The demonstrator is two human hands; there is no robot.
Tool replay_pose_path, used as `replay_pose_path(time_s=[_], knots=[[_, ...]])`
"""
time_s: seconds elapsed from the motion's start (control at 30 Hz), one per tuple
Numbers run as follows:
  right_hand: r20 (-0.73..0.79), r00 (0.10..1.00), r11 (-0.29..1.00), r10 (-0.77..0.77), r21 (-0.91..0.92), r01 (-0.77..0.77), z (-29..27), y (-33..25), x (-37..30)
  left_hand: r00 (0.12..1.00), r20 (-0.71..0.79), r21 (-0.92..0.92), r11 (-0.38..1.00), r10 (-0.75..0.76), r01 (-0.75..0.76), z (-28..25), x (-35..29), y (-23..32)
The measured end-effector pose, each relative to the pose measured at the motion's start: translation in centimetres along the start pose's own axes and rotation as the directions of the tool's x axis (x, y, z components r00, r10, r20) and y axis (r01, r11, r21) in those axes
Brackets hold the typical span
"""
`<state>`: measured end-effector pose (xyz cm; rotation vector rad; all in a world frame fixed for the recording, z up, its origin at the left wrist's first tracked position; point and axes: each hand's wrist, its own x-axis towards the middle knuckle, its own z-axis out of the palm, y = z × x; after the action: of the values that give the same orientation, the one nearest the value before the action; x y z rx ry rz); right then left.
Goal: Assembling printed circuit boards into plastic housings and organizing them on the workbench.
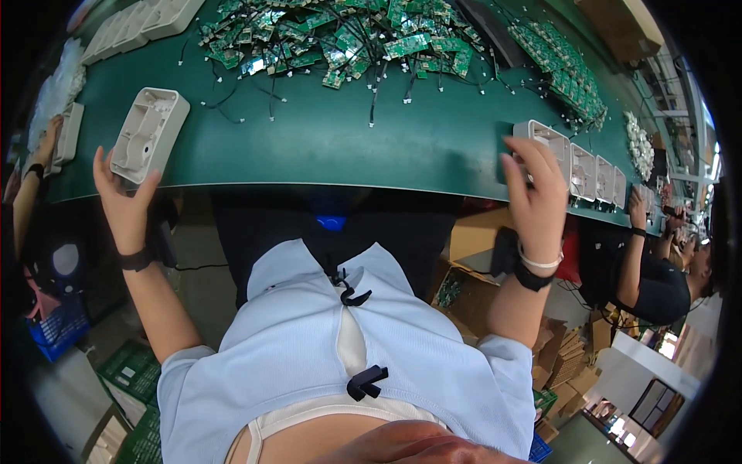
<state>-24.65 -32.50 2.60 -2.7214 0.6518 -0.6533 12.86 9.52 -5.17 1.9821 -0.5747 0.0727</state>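
Note:
My left hand (127,197) is at the table's front edge on the left, its thumb and fingers round the near end of an off-white plastic housing (147,135). The housing is a shallow open box, its hollow side up, with ribs and small posts inside. On the right, my right hand (536,185) is raised beside the first of a row of similar housings (562,143). Its thumb stands apart from the fingers, and I see nothing held in it. The hand covers part of that first housing; whether it touches it, I cannot tell.
A pile of green circuit boards (348,35) with black cables lies at the back of the green table (325,147). More boards (560,66) and white small parts (638,143) are at right. Other housings (139,23) stand back left. Co-workers' hands (50,143) appear at both sides.

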Motion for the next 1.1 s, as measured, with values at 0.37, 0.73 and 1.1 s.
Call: replay_pose_path(time_s=[0.37, 0.73, 1.1], knots=[[0.078, 0.997, 0.945, -0.009, -0.324, 0.034, 8.4, 2.7, 11.7, 0.948, 0.267, -0.474, 0.880, 0.171, -0.026, 6.6, -5.1, 8.4], [0.486, 0.794, 0.233, 0.366, 0.778, -0.583, 4.4, 2.7, 9.8, 0.848, 0.411, -0.318, 0.925, 0.333, -0.209, 10.2, -4.7, 9.4], [0.553, 0.825, -0.649, 0.115, 0.671, -0.359, 7.7, -1.3, 2.7, 0.883, 0.373, -0.236, 0.950, 0.284, -0.206, 11.4, -5.1, 10.3]])
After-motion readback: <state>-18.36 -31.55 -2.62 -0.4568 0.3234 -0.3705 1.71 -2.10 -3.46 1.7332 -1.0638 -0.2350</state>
